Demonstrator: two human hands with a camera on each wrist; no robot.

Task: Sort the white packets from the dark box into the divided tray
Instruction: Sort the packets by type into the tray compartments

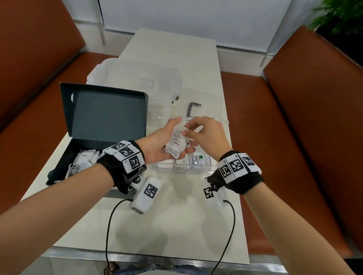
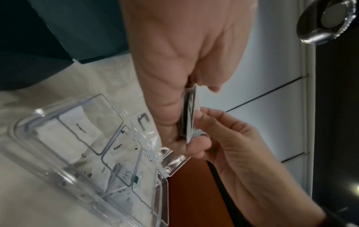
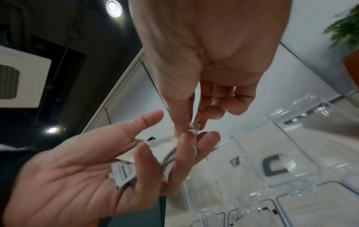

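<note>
The dark box (image 1: 59, 173) stands open on the left with several white packets (image 1: 81, 163) in its base. My left hand (image 1: 172, 141) is palm up over the clear divided tray (image 1: 166, 169), cradling a small stack of white packets (image 1: 177, 146). My right hand (image 1: 187, 132) pinches the top packet's far corner (image 3: 194, 127) between thumb and forefinger. In the left wrist view the stack (image 2: 189, 116) shows edge-on, and two tray (image 2: 19, 122) compartments hold packets marked Pepper (image 2: 81, 127). A green-marked packet (image 1: 198, 159) lies in another compartment.
The tray's clear lid (image 3: 272, 145) lies open behind it, with a grey U-shaped clip (image 1: 193, 108) on it. A clear plastic tub (image 1: 137, 78) stands further back. Orange benches (image 1: 303, 122) flank the pale table (image 1: 172, 221). Camera cables hang over the near edge.
</note>
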